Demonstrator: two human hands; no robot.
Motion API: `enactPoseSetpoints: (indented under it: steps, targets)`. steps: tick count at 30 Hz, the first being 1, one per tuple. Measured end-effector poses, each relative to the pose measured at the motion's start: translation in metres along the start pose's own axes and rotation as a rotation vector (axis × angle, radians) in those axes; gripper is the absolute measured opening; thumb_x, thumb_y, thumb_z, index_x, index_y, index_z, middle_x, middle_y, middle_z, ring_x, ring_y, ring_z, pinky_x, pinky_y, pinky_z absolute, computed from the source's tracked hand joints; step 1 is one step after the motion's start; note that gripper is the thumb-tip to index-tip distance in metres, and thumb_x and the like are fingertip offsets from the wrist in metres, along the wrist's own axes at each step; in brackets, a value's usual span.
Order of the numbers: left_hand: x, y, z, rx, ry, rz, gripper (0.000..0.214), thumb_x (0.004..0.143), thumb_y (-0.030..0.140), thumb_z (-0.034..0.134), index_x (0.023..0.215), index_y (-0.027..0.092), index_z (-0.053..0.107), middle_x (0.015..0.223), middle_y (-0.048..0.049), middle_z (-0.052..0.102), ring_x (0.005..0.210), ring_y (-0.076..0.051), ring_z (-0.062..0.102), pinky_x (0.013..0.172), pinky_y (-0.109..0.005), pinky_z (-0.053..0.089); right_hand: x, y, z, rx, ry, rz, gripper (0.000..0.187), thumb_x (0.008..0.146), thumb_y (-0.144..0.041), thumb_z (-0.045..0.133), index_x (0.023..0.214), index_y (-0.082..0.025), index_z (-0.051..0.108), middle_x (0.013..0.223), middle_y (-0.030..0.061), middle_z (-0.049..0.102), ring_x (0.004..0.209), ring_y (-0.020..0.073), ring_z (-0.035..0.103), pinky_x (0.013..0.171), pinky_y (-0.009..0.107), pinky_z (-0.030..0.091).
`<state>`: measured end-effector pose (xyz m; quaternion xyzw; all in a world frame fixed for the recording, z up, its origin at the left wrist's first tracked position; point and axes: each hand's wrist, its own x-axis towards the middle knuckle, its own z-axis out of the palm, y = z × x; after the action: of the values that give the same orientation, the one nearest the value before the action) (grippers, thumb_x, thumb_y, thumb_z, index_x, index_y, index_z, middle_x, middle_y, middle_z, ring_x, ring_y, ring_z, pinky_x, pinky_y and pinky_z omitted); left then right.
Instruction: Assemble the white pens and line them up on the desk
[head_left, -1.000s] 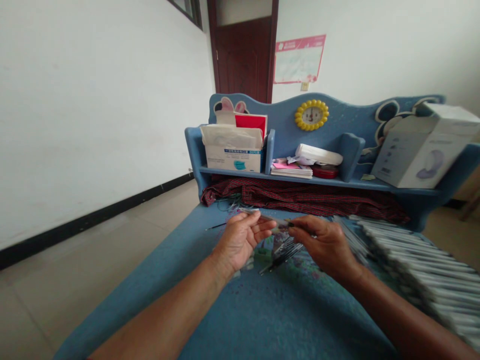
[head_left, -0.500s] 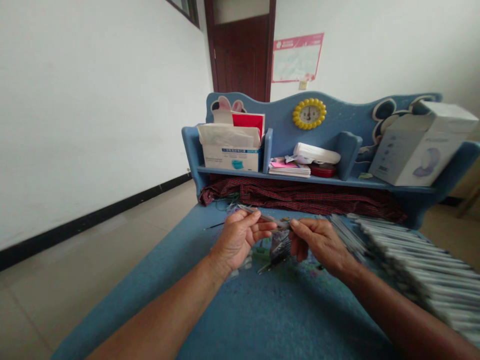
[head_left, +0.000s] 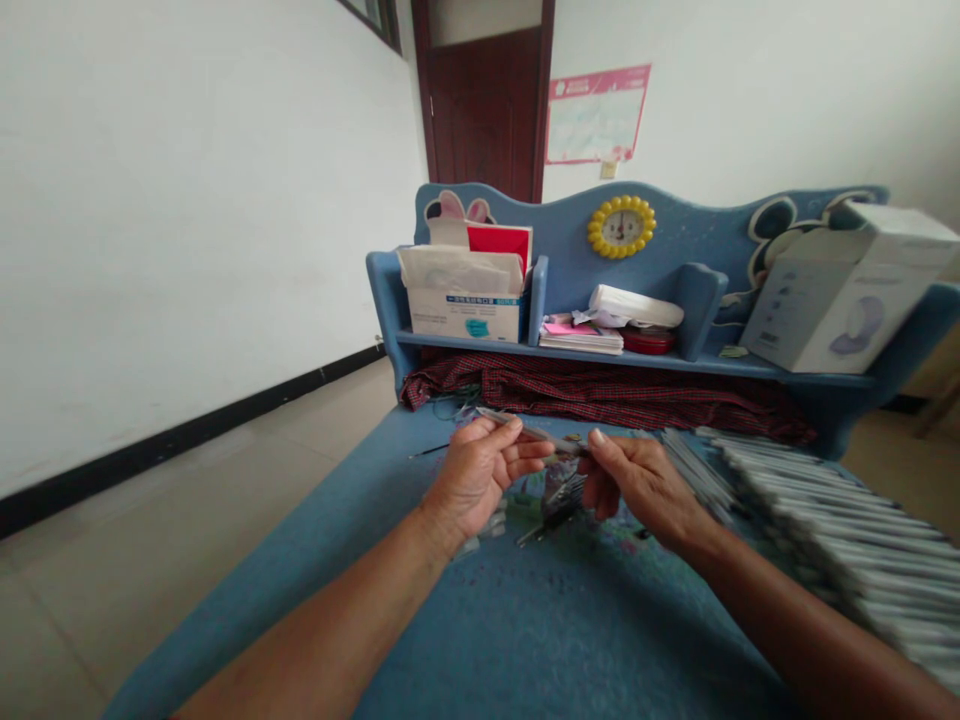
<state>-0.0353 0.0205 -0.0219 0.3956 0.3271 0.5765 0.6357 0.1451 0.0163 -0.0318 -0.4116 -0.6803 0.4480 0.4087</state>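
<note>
My left hand [head_left: 476,480] pinches a slim, greyish translucent pen [head_left: 541,436] between thumb and fingers, above the blue desk. The pen slants down to the right, where its end meets the curled fingers of my right hand [head_left: 646,488]. The right thumb is raised a little off that end. Beneath the hands lies a small bundle of thin black sticks like pen refills [head_left: 559,510]. Small pale translucent pieces, perhaps caps [head_left: 495,522], lie beside my left wrist. One thin dark stick [head_left: 429,452] is left of the left hand.
A large stack of similar pens [head_left: 825,500] fills the desk's right side, with a few loose pens [head_left: 697,468] next to it. Along the back, a checked cloth [head_left: 600,390] lies under a blue shelf [head_left: 465,344] holding a mask box [head_left: 465,315] and a white carton [head_left: 817,300].
My right thumb has lifted slightly from the pen's end. The left hand keeps its pinch on the pen, almost unmoved.
</note>
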Motion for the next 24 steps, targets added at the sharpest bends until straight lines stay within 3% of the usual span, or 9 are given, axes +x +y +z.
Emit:
enactPoseSetpoints:
  steps: [5,10,15,20,24]
  targets:
    - [-0.0002,0.0005,0.0005,-0.017,0.014,0.002,0.003,0.081,0.013,0.054,0.079,0.011,0.053,0.073,-0.0099,0.068,0.066,-0.017,0.068,0.053,-0.02,0.053,0.0002,-0.002,-0.0001,0.046,0.033,-0.074,0.031,0.076,-0.047,0.059,0.078,-0.016,0.055,0.054,-0.002,0.06,0.044,0.01,0.053,0.044,0.021,0.043]
    - [-0.0008,0.0009,0.0014,0.005,0.003,0.008,0.004,0.083,0.013,0.052,0.08,0.01,0.053,0.074,-0.0107,0.068,0.066,-0.017,0.067,0.055,-0.021,0.053,-0.0006,-0.0027,0.0002,-0.029,0.021,-0.041,0.045,0.085,-0.051,0.041,0.063,-0.015,0.056,0.049,0.0013,0.058,0.04,0.0096,0.051,0.041,0.021,0.04]
    - [-0.0005,0.0002,0.0005,0.001,0.007,0.009,0.003,0.082,0.014,0.053,0.08,0.011,0.053,0.074,-0.0103,0.068,0.067,-0.017,0.068,0.055,-0.021,0.053,0.0,-0.0011,-0.0004,0.049,0.025,-0.052,0.031,0.076,-0.047,0.058,0.079,-0.016,0.056,0.054,-0.0014,0.06,0.042,0.01,0.052,0.042,0.021,0.042]
    - [-0.0006,0.0004,0.001,0.012,0.0,0.011,0.004,0.082,0.014,0.054,0.079,0.01,0.054,0.075,-0.0104,0.068,0.066,-0.017,0.067,0.054,-0.021,0.053,0.0002,-0.0003,-0.0002,0.012,-0.012,-0.014,0.043,0.083,-0.053,0.043,0.067,-0.015,0.056,0.051,0.0008,0.059,0.04,0.0093,0.051,0.041,0.02,0.041]
    - [-0.0002,0.0002,0.0007,0.009,0.007,0.011,0.004,0.082,0.014,0.053,0.08,0.011,0.054,0.074,-0.01,0.068,0.066,-0.017,0.067,0.054,-0.021,0.053,0.0002,0.0003,-0.0001,0.024,-0.009,-0.026,0.034,0.078,-0.05,0.054,0.074,-0.015,0.056,0.052,-0.0007,0.06,0.041,0.0094,0.052,0.041,0.02,0.041]
